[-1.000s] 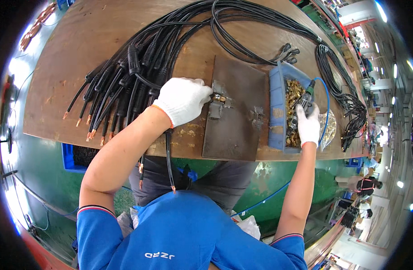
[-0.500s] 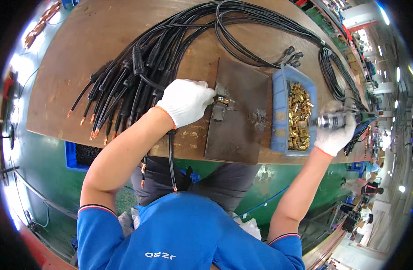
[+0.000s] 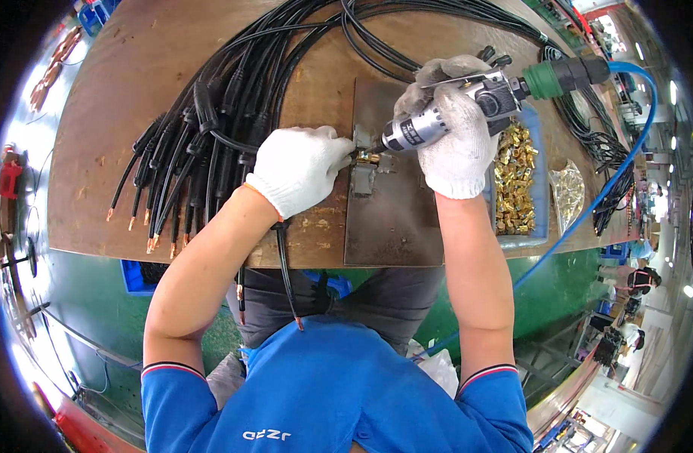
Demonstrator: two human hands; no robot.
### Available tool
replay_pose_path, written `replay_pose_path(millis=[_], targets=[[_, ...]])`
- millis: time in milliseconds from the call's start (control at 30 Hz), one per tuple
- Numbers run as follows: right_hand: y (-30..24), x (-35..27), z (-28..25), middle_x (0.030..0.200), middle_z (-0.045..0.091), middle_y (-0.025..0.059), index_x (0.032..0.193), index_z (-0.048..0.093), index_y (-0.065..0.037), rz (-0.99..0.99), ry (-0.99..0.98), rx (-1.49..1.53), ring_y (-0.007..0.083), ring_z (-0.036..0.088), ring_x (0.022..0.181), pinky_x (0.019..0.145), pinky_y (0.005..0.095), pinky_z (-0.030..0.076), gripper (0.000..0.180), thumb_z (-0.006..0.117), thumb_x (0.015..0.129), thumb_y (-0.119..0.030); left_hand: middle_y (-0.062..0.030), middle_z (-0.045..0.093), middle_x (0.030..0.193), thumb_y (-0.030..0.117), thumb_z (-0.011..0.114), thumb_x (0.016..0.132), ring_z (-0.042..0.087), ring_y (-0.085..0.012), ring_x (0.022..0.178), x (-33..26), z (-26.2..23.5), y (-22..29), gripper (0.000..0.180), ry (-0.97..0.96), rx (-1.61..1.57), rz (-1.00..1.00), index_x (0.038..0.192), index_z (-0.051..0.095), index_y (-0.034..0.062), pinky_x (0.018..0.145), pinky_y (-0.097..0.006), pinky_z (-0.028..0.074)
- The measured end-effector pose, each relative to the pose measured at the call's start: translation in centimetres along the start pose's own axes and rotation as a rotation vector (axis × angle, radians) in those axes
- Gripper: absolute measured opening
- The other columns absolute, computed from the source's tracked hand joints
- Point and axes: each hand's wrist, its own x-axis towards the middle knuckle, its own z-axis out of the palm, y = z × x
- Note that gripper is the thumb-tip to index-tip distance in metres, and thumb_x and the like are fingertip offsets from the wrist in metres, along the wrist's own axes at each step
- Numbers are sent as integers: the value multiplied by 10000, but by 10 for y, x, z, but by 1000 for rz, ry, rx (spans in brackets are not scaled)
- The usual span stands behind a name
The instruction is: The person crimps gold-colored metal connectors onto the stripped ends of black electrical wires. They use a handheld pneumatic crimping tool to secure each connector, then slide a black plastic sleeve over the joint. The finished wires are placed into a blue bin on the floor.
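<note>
A silver air screwdriver (image 3: 422,130), with a green collar and a blue hose at its rear end, lies in the grip of my white-gloved right hand (image 3: 459,140). Its tip points left, close to a small brass fitting (image 3: 370,158) in a metal holder on a dark steel plate (image 3: 388,234). My left hand (image 3: 301,167), also gloved, is closed with its fingertips pinched at the fitting's left side; what they hold is mostly hidden. Black cables (image 3: 210,143) with bare copper ends lie left of it, two hanging over the table's near edge.
Right of the plate stands a blue bin (image 3: 540,204) of brass fittings, partly behind my right arm. Beside it lies a clear plastic bag (image 3: 567,192). The blue hose (image 3: 622,177) curves down past the table's right side. Coiled black cables (image 3: 603,166) lie at the far right.
My right hand has swung left from beyond the bin with the screwdriver, bringing its tip to the fitting. My left hand stays by the holder. The view has shifted slightly.
</note>
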Motion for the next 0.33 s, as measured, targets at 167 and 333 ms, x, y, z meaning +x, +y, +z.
replay_pose_path(millis=[167, 333], targets=[[6, 2, -6, 994, 757, 152, 1201, 661, -12, 37, -65, -23, 223, 747, 757, 656, 379, 640, 340, 771, 880, 7, -118, 722, 909, 237, 714, 971, 728, -361, 823, 0, 1, 0, 164, -13, 4, -12, 1069, 781, 123, 739, -462, 587], [0, 19, -5, 1053, 766, 147, 1243, 672, -11, 135, -399, -197, 239, 762, 806, 747, 400, 650, 393, 801, 871, -11, -115, 725, 910, 240, 715, 970, 732, -353, 832, 0, -2, 1, 162, 3, 7, -3, 1062, 779, 123, 736, -456, 591]])
